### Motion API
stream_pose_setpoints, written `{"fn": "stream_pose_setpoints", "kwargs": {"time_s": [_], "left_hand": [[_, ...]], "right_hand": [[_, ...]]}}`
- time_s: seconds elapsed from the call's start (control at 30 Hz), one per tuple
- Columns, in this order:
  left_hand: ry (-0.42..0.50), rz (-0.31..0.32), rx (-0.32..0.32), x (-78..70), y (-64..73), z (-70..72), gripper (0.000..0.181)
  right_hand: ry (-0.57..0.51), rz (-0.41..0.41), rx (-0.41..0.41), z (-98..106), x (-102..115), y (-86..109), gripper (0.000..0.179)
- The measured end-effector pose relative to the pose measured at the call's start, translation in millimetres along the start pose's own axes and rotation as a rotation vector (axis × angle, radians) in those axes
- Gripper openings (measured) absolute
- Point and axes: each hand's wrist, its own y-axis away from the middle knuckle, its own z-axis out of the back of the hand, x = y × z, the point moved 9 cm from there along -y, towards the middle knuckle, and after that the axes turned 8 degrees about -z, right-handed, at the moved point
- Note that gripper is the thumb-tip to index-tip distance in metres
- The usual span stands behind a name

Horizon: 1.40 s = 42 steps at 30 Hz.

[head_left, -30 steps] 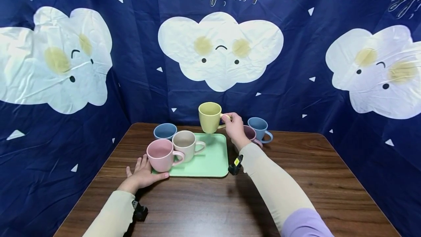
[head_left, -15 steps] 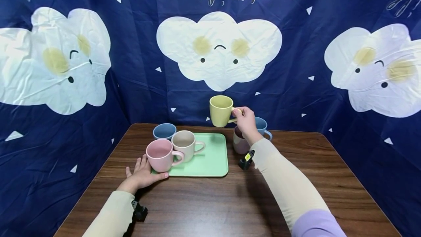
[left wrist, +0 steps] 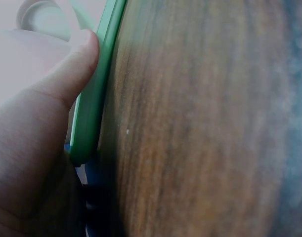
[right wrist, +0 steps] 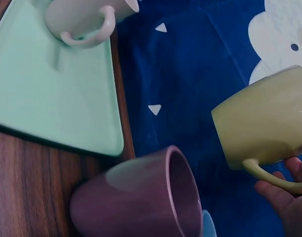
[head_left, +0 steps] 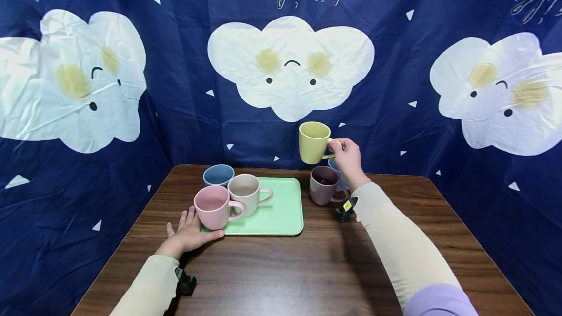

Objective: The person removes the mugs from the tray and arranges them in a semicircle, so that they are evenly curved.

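My right hand (head_left: pixel 349 160) pinches the handle of a yellow mug (head_left: pixel 313 145) and holds it in the air above a purple mug (head_left: pixel 322 187). In the right wrist view the yellow mug (right wrist: pixel 264 116) appears with fingers round its handle. My left hand (head_left: pixel 189 233) lies with fingers spread at the near left corner of a green tray (head_left: pixel 281 213), beside a pink mug (head_left: pixel 212 208); its thumb rests along the tray's edge, as the left wrist view also shows. Right behind the pink mug, a cream mug (head_left: pixel 248 194) stands on the tray.
A blue mug (head_left: pixel 218 174) stands at the back left, partly hidden by the pink and cream mugs. Another blue mug (head_left: pixel 332 164) is mostly covered by my right hand behind the purple mug. A dark blue curtain (head_left: pixel 184 130) hangs behind the wooden table (head_left: pixel 263 272).
My right hand has carried the yellow mug rightward and slightly up, from over the tray to above the purple mug, which has come into view. The left hand has stayed in place.
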Motion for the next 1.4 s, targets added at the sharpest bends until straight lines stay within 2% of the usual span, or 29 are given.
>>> {"fn": "stream_pose_setpoints", "kwargs": {"time_s": [0.33, 0.6, 0.97, 1.4], "left_hand": [[0.003, -0.002, 0.002, -3.3, 1.5, 1.5, 0.145], [-0.001, -0.002, 0.008, 1.3, -0.8, -1.2, 0.146], [-0.006, 0.003, 0.003, -0.8, 1.4, 0.0, 0.145], [0.0, -0.028, -0.024, -3.9, 4.2, 2.3, 0.142]], "right_hand": [[0.002, -0.01, -0.045, 31.7, -3.0, -7.2, 0.027], [-0.007, -0.012, -0.111, 56.1, -5.4, -10.9, 0.025], [-0.085, -0.039, -0.148, 87.8, -17.9, -18.8, 0.022], [-0.083, -0.055, -0.221, 129.2, -27.1, -22.6, 0.015]]}}
